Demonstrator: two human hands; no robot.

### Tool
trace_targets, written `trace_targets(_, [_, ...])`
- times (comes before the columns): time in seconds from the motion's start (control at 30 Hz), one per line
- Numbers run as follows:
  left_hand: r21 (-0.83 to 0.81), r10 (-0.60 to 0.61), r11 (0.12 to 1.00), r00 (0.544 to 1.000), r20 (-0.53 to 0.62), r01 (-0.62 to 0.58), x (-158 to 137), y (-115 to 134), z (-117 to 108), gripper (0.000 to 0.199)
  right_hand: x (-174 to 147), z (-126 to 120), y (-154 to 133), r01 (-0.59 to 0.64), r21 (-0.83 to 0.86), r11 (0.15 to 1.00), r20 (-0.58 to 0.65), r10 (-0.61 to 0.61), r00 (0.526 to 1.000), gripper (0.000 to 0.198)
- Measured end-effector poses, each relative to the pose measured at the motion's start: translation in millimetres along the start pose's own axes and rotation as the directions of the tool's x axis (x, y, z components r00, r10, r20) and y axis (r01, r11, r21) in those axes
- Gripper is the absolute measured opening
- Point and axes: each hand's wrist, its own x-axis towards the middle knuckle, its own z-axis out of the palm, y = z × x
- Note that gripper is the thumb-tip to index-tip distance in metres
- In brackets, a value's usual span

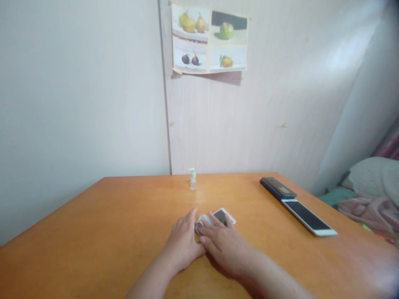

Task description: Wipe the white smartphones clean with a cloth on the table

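Note:
On the table just in front of me lies a small white phone (222, 216) with a dark screen. A pale, rounded thing (204, 220) is beside its left end; its kind I cannot make out. My right hand (226, 245) lies palm down with fingers spread, covering part of the phone and of the pale thing. My left hand (185, 236) stands on edge at the pale thing's left side, fingers stretched and the thumb apart, reaching toward the right hand. Whether the left fingers touch the pale thing is hard to see.
The orange-brown wooden table (124, 216) reaches to the wall. A small clear pump bottle (193, 180) stands at its far edge. To the right lie a dark case (278, 188) and a larger white phone (308, 216). Bedding (374, 199) is beyond the right edge; a fruit poster (209, 39) hangs above.

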Motion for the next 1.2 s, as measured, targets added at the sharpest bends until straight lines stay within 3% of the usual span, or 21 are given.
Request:
trace_targets(0.07, [0.007, 0.008, 1.0, 1.0, -0.003, -0.008, 0.0, -0.6, -0.1, 0.093, 1.9, -1.4, 2.8, -0.061, -0.006, 0.998, -0.009, 0.061, 0.998, 0.049])
trace_targets(0.2, [0.012, -0.005, 1.0, 1.0, 0.015, 0.005, 0.0, 0.5, -2.3, 0.093, 2.0, -17.9, 29.2, -0.325, -0.078, 0.942, -0.039, 0.323, 0.946, 0.049])
trace_targets(0.4, [0.048, 0.021, 0.999, 1.0, 0.015, -0.022, 1.8, -2.8, 0.1, 0.086, -18.7, -38.9, 37.8, -0.278, -0.128, 0.952, 0.019, 0.282, 0.959, 0.045])
trace_targets(0.63, [0.058, 0.082, 0.995, 0.997, 0.014, -0.083, 1.5, -2.3, 0.7, 0.076, 1.5, -22.4, 42.5, -0.313, -0.1, 0.944, -0.049, 0.31, 0.95, 0.045])
trace_targets(0.87, [0.049, 0.054, 0.997, 0.998, 0.018, -0.055, 1.2, -2.3, 0.6, 0.083, -16.8, -38.4, 41.1, -0.318, -0.151, 0.936, 0.016, 0.324, 0.946, 0.045])
trace_targets(1.07, [0.029, 0.048, 0.998, 0.999, 0.025, -0.049, 1.1, 0.0, -1.9, 0.08, 0.1, -24.9, 46.2, -0.321, -0.126, 0.939, -0.048, 0.318, 0.947, 0.043])
trace_targets(1.2, [0.029, 0.024, 0.999, 0.999, 0.04, -0.025, 0.1, 2.0, -4.6, 0.083, -5.6, -33.0, 47.8, -0.327, -0.153, 0.933, -0.018, 0.328, 0.945, 0.044])
